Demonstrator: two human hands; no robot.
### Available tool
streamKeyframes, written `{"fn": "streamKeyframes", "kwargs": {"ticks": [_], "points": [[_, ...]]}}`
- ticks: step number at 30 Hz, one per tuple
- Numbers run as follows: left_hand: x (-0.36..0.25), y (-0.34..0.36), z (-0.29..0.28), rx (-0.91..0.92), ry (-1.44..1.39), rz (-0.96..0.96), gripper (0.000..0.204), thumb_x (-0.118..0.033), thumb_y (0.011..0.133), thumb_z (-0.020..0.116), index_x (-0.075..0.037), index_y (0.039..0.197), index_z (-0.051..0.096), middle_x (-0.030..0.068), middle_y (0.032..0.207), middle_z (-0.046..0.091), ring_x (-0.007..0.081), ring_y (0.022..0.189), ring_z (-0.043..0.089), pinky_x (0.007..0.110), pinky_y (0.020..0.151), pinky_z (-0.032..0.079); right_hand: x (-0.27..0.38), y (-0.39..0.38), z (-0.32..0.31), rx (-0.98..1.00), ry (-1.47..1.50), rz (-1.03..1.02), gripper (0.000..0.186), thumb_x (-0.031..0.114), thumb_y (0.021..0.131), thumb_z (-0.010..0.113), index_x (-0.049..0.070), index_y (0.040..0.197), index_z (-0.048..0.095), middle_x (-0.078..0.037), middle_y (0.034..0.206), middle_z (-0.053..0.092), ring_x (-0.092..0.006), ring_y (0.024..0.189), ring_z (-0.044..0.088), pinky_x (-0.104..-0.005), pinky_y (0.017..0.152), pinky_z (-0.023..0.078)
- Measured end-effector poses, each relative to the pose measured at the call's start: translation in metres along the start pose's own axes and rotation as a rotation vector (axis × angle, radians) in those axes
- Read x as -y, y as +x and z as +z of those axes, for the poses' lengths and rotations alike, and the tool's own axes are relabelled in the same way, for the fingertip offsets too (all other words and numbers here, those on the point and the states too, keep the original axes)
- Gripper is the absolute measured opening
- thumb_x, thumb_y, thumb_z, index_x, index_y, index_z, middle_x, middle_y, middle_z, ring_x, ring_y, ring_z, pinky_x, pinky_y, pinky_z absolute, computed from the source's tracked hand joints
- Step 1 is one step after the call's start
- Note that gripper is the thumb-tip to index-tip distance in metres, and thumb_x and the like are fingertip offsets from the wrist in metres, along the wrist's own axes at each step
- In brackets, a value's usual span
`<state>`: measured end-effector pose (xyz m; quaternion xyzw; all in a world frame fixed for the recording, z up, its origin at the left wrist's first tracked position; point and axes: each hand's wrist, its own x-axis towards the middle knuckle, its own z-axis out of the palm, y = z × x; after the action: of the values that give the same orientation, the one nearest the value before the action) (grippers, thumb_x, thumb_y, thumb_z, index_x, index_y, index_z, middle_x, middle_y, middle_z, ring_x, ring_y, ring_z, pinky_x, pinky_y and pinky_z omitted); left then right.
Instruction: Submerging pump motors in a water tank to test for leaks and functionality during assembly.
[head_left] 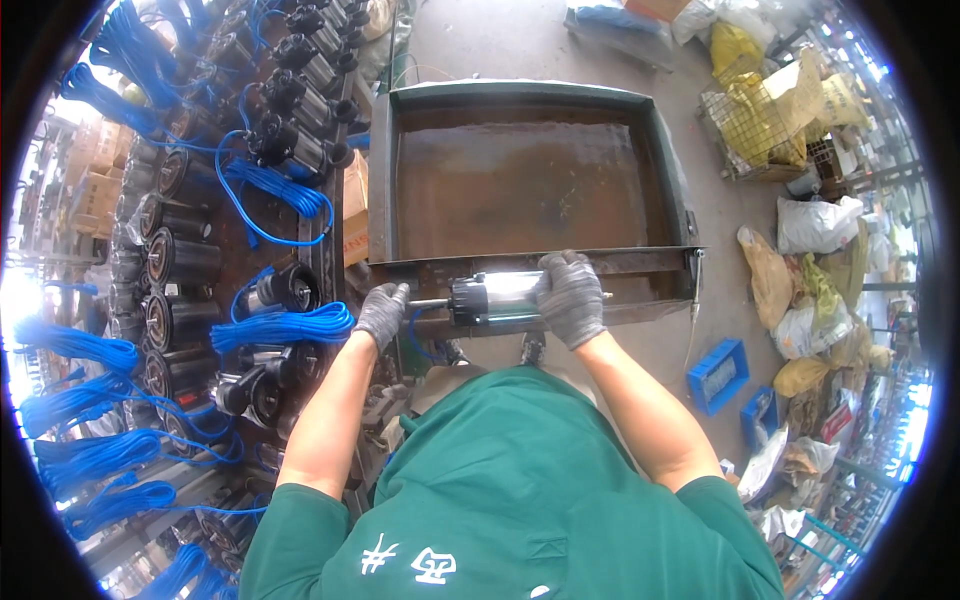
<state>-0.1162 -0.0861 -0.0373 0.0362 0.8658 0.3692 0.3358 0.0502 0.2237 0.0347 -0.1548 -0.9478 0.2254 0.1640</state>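
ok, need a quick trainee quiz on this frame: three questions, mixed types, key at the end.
1. Multiple choice: what does the left hand hold?
a) a blue crate
b) the rod at one end of the silver cylinder
c) a wire basket
2. True or false: the right hand is bare.
3. Fill in: the coiled cable just left of the left hand is ____ in colour.

Key: 1: b. 2: false, it wears a grey glove. 3: blue.
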Motion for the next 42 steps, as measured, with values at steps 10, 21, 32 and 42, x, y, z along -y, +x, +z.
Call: {"fn": "streamKeyframes", "kwargs": {"ticks": [10,21,32,42], "points": [[-0.001,-0.014,0.001,-0.051,-0.143,0.03,0.036,-0.035,0.108,0.065,-0.001,0.11,0.074,0.0107,0.092,0.069,0.0201,0.082,0.062,0.039,0.073,0.051,0.001,0.001,-0.003,-0.003,0.03,-0.02,0.017,0.013,0.084,0.068,0.006,0.099,0.067,-0.019,0.095,0.067,-0.0399,0.096,0.066,-0.0543,0.091,0.054],[0.007,-0.074,-0.006,-0.377,-0.268,0.371,0.037,-0.023,0.112,0.062,-0.003,0.144,0.061,0.0091,0.138,0.066,0.0196,0.128,0.061,0.034,0.113,0.047,-0.29,-0.107,-0.066,-0.4,-0.385,0.694,0.038,0.029,0.097,0.075,-0.002,0.115,0.061,-0.021,0.105,0.066,-0.0408,0.101,0.064,-0.0506,0.091,0.052],[-0.096,-0.155,0.04,-0.423,-0.305,0.447,0.034,-0.02,0.109,0.067,-0.003,0.139,0.064,0.0088,0.124,0.072,0.0169,0.116,0.065,0.033,0.104,0.052,-0.146,-0.08,-0.099,0.031,1.354,0.774,0.012,0.023,0.111,0.063,0.015,0.118,0.06,0.0,0.084,0.062,-0.0097,0.067,0.058,-0.0307,0.059,0.053],[-0.132,-0.147,0.073,-0.257,-1.09,0.35,0.025,-0.024,0.117,0.053,-0.005,0.131,0.06,0.0034,0.102,0.065,0.0122,0.088,0.063,0.028,0.08,0.056,0.073,-0.056,0.0,0.474,0.882,-0.076,0.034,0.014,0.095,0.078,0.006,0.126,0.064,-0.021,0.107,0.07,-0.0427,0.096,0.07,-0.0498,0.085,0.057]]}}
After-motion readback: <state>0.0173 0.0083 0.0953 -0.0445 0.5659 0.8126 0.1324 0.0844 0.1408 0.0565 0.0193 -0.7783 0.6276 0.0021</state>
